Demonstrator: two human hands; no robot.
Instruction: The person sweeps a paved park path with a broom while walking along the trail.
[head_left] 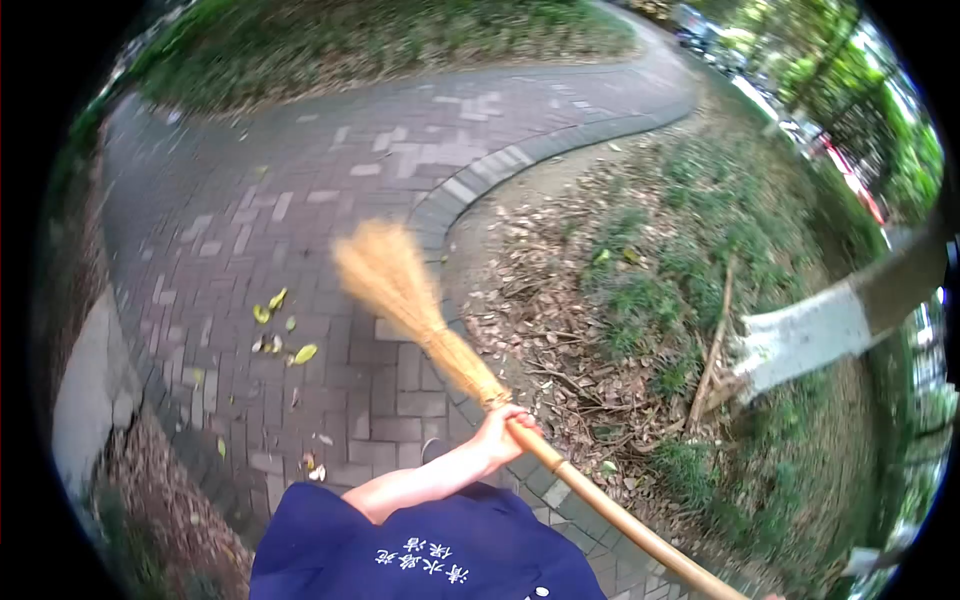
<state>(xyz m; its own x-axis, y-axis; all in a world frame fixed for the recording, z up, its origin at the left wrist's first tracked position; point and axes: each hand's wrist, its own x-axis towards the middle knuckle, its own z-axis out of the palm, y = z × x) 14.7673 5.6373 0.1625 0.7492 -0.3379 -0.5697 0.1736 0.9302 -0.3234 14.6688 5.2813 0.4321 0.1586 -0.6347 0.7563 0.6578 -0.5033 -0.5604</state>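
My left hand (pixel 507 432) is closed around the bamboo handle of a straw broom (pixel 455 355), just below the binding where the bristles start. The broom slants across the view, its fanned bristle head up and to the left over the brick path (pixel 400 400). The bristles are slightly blurred, and I cannot tell whether they touch the bricks. Toward the lower right the handle runs out of the frame. My right hand does not show clearly; the frame's bottom edge cuts off that end of the handle. Several yellow-green leaves (pixel 304 354) lie on the bricks left of the broom.
A curved stone kerb (pixel 470 185) borders the path on the right. Beyond it, dry leaves (pixel 540 330) and low plants cover the soil. A tree trunk with a white-painted base (pixel 810 340) and a fallen branch (pixel 712 345) are there. At left lies a grey slab (pixel 95 385).
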